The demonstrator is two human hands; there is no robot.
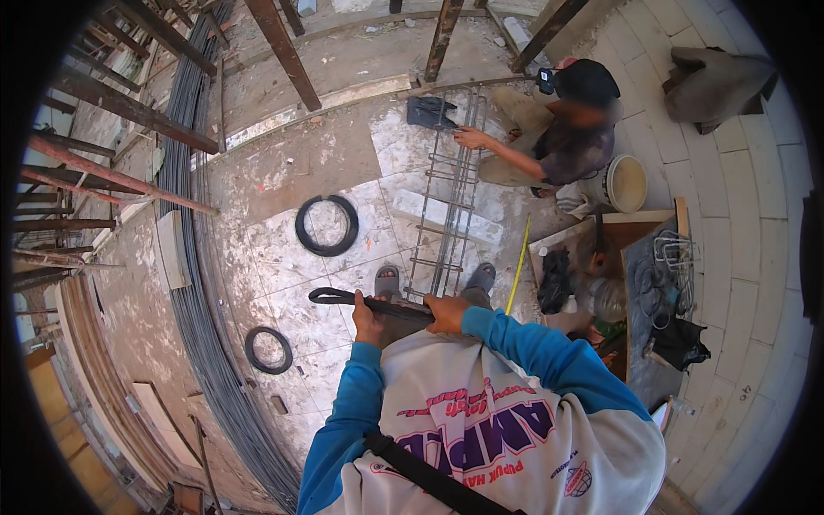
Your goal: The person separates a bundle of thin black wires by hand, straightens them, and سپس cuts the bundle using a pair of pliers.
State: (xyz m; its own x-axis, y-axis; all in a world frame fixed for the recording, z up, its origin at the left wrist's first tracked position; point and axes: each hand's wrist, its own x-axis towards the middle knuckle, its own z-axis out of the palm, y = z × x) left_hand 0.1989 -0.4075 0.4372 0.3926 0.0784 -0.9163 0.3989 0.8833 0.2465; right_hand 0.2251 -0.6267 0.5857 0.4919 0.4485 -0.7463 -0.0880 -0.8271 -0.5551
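My left hand [367, 323] is closed around a long, dark, flattened bundle of binding wire [333, 296], whose looped end sticks out to the left. On the bundle's other end my right hand [446, 314] is closed. The bundle lies roughly level across my lap, above the near end of a narrow rebar cage [443, 206]. That cage stretches away from me along the floor, with my sandalled feet on either side of it. Two dark wire coils, a larger one [302, 230] and a smaller one [250, 350], lie flat on the floor to the left.
A co-worker [566, 142] squats at the cage's far end, a hand on its bars. A white bucket [629, 184] and a wooden box [639, 225] of bags and tools stand right. A yellow tape measure [518, 266] lies nearby. Long rebar [202, 322] and slanted posts [283, 51] line the left.
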